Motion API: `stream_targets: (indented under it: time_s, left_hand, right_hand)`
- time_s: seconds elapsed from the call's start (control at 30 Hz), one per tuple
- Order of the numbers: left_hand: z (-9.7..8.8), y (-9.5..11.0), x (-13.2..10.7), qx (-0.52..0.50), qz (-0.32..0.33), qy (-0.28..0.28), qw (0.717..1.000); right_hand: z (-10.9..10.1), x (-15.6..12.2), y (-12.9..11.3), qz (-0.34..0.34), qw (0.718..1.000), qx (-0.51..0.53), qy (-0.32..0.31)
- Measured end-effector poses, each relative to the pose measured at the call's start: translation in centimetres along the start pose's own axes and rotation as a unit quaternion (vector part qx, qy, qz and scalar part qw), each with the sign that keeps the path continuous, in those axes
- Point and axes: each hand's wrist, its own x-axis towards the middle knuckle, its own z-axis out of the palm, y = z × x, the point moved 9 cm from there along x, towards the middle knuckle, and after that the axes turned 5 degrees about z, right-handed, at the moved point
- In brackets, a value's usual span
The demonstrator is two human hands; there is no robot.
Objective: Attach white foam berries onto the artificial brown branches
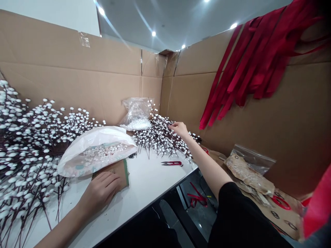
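My left hand (99,191) lies flat, fingers together, on a piece of brown cardboard (121,170) on the white table (147,182). Just beyond it sits a white plastic bag (95,150) filled with white beads. My right hand (178,128) reaches far across to a pile of dark twigs with white berries (160,137), its fingers pinched on one of the sprigs. Small red snips (172,163) lie on the table between my arm and that pile.
A large heap of white-berry branches (26,144) fills the left. A clear bag of beads (137,115) stands at the back corner. Cardboard walls (77,79) enclose the table. Red ribbons (253,65) hang on the right wall, above clear packets (249,167) on cardboard.
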Motion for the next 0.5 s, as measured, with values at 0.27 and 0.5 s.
stream_targets:
  time_s: [0.27, 0.5]
  left_hand:
    - [0.0, 0.1, 0.3, -0.003, 0.003, -0.01, 1.0]
    - [0.1, 0.4, 0.3, 0.0, 0.003, -0.014, 1.0]
  right_hand:
    - [0.0, -0.3, -3.5, -0.057, 0.977, -0.203, -0.027]
    - [1.0, -1.4, -2.1, -0.078, 0.967, -0.243, 0.0]
